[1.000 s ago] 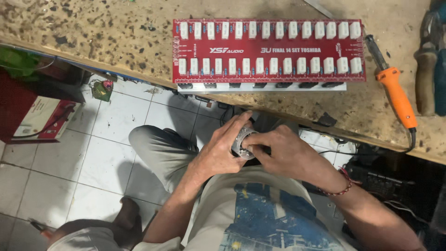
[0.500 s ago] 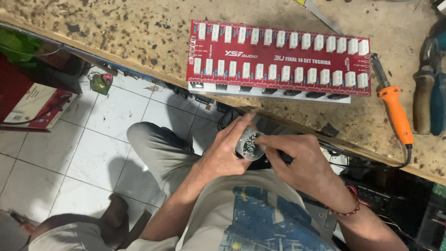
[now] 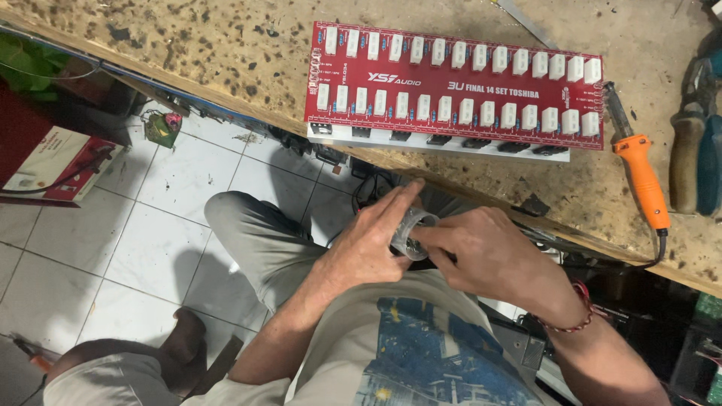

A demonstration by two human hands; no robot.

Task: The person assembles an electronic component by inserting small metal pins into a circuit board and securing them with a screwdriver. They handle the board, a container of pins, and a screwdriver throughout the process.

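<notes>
Clear plastic, seemingly a small round container (image 3: 412,233), was held over the lap, just below the edge of the surface (image 3: 226,45). It was gripped by the left hand (image 3: 368,248), whose fingers were wrapped about its side with the forefinger stretched along the top, apparently so that the open mouth was turned toward the other hand. The right hand (image 3: 481,256) was set against that mouth, its fingers pinched together at the rim or just inside it, as if something small were being picked out; what, if anything, was pinched could not be made out. A red string bracelet (image 3: 575,312) was worn on the right wrist.

A long red circuit board (image 3: 451,86) lay flat on the scorched, speckled wooden surface, close to the near edge and well within reach, its two rows of white block-shaped parts facing up. A pale strip with dark components was seen along its near side. An orange-handled soldering iron (image 3: 639,169) was laid just to the right of the board, tip pointing away from the person, its cord trailing off the edge. Further right, tool handles (image 3: 696,162) were partly cut off by the frame. White floor tiles (image 3: 113,240) and a red box (image 3: 49,162) were seen below.
</notes>
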